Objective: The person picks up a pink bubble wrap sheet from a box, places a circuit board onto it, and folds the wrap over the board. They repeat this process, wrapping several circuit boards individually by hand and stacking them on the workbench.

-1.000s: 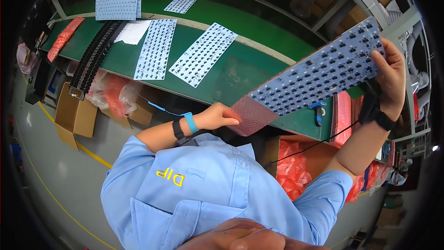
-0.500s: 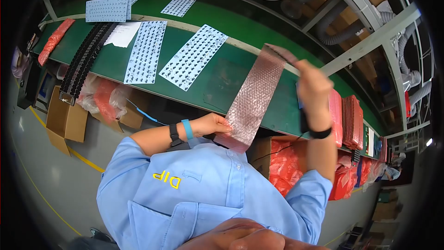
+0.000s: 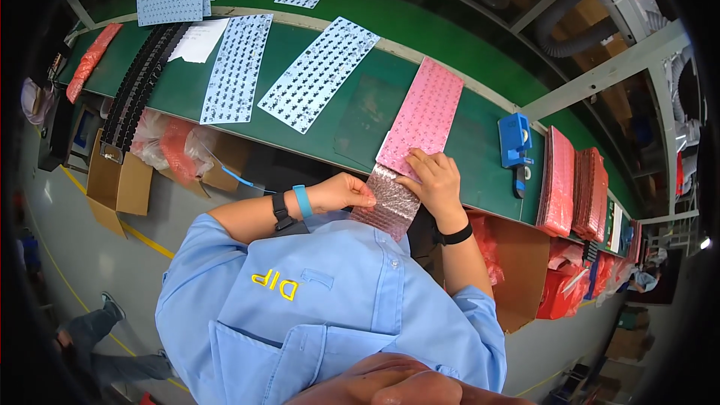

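A long circuit board, seen through pink film, lies slantwise on the green bench in front of me. From its near end a strip of clear pinkish bubble wrap hangs over the bench edge toward my shirt. My right hand is on the board's near end, fingers over the film and thumb at the fold where the strip begins. Beside the strip's left edge, my left hand is closed, its fingertips pinching the wrap. Two bare white boards with dark parts, a left one and a right one, lie to the left.
A blue tape dispenser stands to the right, before stacked pink-wrapped packs. Black racks, a paper sheet and a red wrapped bundle are at left. Open cardboard boxes, one at left, sit below the bench.
My right hand has come down from the wrap's far end to the board's near end. The board's pattern now shows through pink film, and the tape dispenser is in plain view.
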`<act>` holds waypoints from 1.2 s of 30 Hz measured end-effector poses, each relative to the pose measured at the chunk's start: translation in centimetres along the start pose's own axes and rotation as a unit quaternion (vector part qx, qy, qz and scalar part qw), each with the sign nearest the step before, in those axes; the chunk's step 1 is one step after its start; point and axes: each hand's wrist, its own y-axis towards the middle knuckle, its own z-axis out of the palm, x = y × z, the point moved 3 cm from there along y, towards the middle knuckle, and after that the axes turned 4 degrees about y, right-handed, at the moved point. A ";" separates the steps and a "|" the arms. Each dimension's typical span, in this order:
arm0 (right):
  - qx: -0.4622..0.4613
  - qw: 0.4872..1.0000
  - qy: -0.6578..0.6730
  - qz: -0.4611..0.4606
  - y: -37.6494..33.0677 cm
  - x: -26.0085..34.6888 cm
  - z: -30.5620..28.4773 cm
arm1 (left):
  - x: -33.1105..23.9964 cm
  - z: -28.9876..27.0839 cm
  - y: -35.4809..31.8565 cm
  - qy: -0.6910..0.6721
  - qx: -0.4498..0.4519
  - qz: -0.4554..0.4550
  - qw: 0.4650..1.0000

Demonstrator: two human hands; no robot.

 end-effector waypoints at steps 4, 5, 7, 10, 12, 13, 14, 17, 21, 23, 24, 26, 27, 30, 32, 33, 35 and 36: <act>-0.015 1.000 0.025 0.002 -0.3 -0.3 0.5 | -0.1 0.1 0.0 0.008 -0.009 0.010 1.000; -0.013 1.000 0.028 0.004 -0.4 -0.3 0.7 | -0.1 0.1 -0.1 0.006 -0.009 0.011 1.000; -0.038 0.999 0.018 -0.004 -0.7 -0.3 1.1 | -0.1 0.1 -0.1 0.002 -0.010 0.009 1.000; -0.052 0.998 0.018 -0.003 -1.3 -0.4 1.6 | 0.0 0.0 0.0 0.022 -0.016 0.019 0.999; -0.058 0.998 0.027 0.004 -1.6 -0.5 1.7 | -0.1 0.0 -0.1 0.020 -0.015 0.016 1.000; -0.058 0.998 0.027 0.006 -1.7 -0.5 1.7 | -0.1 0.0 -0.1 0.019 -0.015 0.014 1.000; -0.057 0.998 0.034 0.008 -1.8 -0.4 1.6 | -0.2 0.0 -0.2 0.018 -0.015 0.012 1.000; -0.055 0.997 0.051 0.006 -1.3 -0.3 0.9 | -0.6 0.0 -0.5 0.036 -0.015 0.022 0.999; -0.005 0.993 0.110 0.029 -1.4 -0.4 0.1 | -6.4 0.5 -3.9 0.307 -0.005 0.032 0.951; -0.032 0.995 0.093 0.033 -2.4 -0.7 0.9 | -11.6 0.2 -5.5 0.460 -0.030 0.075 0.884; -0.044 0.995 0.087 0.032 -2.6 -0.4 1.2 | -14.0 -0.4 -6.1 0.484 -0.066 0.116 0.865; -0.058 0.993 0.098 0.043 -2.7 0.2 1.4 | -18.8 -3.0 -5.4 0.476 -0.176 0.192 0.840; -0.067 0.991 0.099 0.061 -2.7 0.4 1.4 | -20.9 -5.5 -3.9 0.521 -0.234 0.150 0.807; -0.081 0.987 0.117 0.076 -2.6 0.6 0.9 | -26.9 -14.9 1.7 0.587 -0.381 0.072 0.711; -0.077 0.984 0.140 0.083 -2.3 0.6 0.5 | -28.7 -22.5 5.5 0.618 -0.466 0.019 0.633; -0.091 0.984 0.138 0.074 -2.6 0.6 0.6 | -28.2 -25.4 7.2 0.623 -0.473 0.028 0.622; -0.084 0.979 0.153 0.102 -3.1 0.3 1.2 | -28.4 -30.0 11.1 0.608 -0.505 -0.061 0.609; -0.098 0.980 0.146 0.098 -3.1 0.1 1.1 | -28.7 -31.0 12.5 0.613 -0.509 -0.048 0.602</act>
